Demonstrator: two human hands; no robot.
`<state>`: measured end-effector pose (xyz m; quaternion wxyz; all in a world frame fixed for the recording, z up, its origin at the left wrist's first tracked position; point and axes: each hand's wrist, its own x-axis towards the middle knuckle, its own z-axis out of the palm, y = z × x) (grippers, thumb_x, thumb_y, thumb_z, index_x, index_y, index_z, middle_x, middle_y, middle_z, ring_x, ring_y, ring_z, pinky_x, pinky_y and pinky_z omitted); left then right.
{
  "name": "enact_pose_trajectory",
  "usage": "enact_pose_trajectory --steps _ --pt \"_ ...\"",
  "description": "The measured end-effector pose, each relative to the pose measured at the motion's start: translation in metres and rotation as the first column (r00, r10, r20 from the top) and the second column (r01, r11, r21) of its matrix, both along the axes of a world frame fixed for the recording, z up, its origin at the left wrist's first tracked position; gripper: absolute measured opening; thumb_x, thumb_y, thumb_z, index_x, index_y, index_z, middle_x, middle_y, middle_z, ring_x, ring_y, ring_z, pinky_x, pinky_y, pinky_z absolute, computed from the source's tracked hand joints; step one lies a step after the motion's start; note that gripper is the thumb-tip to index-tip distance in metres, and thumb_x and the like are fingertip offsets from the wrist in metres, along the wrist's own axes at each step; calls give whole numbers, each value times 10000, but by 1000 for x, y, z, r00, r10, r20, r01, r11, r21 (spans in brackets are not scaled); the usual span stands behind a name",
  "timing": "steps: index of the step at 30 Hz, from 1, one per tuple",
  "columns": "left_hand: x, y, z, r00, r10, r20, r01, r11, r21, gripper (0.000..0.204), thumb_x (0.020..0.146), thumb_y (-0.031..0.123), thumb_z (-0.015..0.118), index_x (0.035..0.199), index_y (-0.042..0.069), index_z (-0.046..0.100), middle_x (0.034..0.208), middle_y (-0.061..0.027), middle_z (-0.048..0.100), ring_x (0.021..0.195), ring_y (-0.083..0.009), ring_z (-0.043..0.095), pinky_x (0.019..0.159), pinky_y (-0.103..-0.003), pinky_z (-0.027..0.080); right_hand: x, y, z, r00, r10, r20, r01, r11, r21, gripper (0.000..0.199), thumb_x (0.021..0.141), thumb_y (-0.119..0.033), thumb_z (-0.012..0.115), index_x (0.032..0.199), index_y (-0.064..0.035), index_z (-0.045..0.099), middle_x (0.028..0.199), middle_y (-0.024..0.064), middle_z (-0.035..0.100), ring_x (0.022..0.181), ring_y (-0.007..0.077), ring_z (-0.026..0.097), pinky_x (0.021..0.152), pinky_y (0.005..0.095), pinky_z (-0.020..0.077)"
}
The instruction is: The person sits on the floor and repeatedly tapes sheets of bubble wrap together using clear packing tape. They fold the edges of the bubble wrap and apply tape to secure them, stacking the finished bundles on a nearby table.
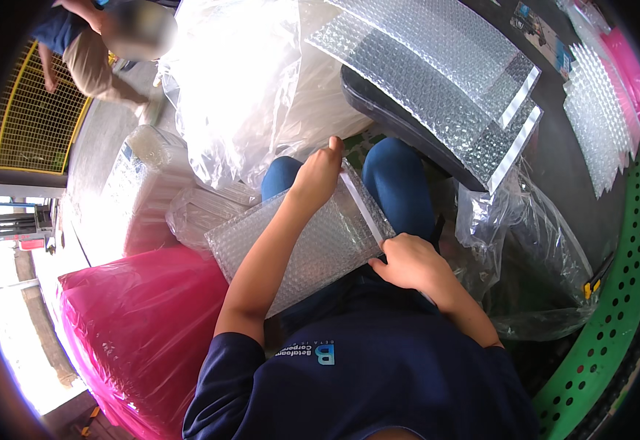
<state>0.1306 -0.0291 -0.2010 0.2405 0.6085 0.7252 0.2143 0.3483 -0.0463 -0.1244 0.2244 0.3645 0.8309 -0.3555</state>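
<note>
Bag (pixel 320 235) lies across the lap (pixel 402 191), strip (pixel 361 209) rightward, right hand (pixel 413 262) in a near-closed pinch on its near corner, left hand (pixel 320 174) curled by the far one, hold unclear from here, seemingly mid edge-handling, next move calling for steady corners, pink bundle (pixel 144 323) leftward.

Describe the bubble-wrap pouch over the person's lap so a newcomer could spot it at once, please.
From the big pink bundle at lower left, look right to the person's lap. There the left hand and right hand hold a clear bubble-wrap pouch near opposite ends of its white strip. Similar pouches lie at upper right, but only this one is in hand.
</note>
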Motion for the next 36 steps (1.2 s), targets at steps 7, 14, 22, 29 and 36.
enact_pose_trajectory --steps 7,14,22,29,36 --pt "0 0 -2 999 -12 -32 13 1000 28 290 852 -9 578 1098 -38 427 800 -254 645 833 -426 641 702 -474 495 -4 2 3 1000 5 24 -5 1000 -20 374 843 -318 610 874 45 694 846 230 672 861 372 665 802 443 527" --pt "1 2 -3 997 9 -73 -11 1000 -23 355 824 1 630 1110 -27 422 790 -242 637 825 -430 635 700 -477 492 -5 4 -2 998 1 59 1 999 -40 393 838 -332 610 911 45 693 910 229 675 897 367 664 831 430 526" --pt "6 -4 1 952 214 -218 -195 975 104 406 772 23 686 1111 16 463 1104 -209 559 986 -402 597 780 -447 509 -7 5 -1 997 37 72 -34 998 -52 398 830 -328 600 913 50 691 910 232 675 901 370 663 827 437 526" --pt "46 -58 22 858 -461 227 466 884 37 211 720 51 712 911 13 630 951 -146 616 907 -343 596 817 -429 483 0 6 -6 998 40 41 -39 999 -34 360 826 -306 581 906 25 700 898 227 676 880 377 664 808 442 528" --pt "68 -67 9 837 -390 384 434 900 -32 167 713 81 725 863 45 662 901 -103 634 888 -306 604 774 -418 493 39 43 -21 975 -1 -221 -12 998 -56 270 788 -270 674 956 -63 632 839 186 675 819 362 656 734 435 507"
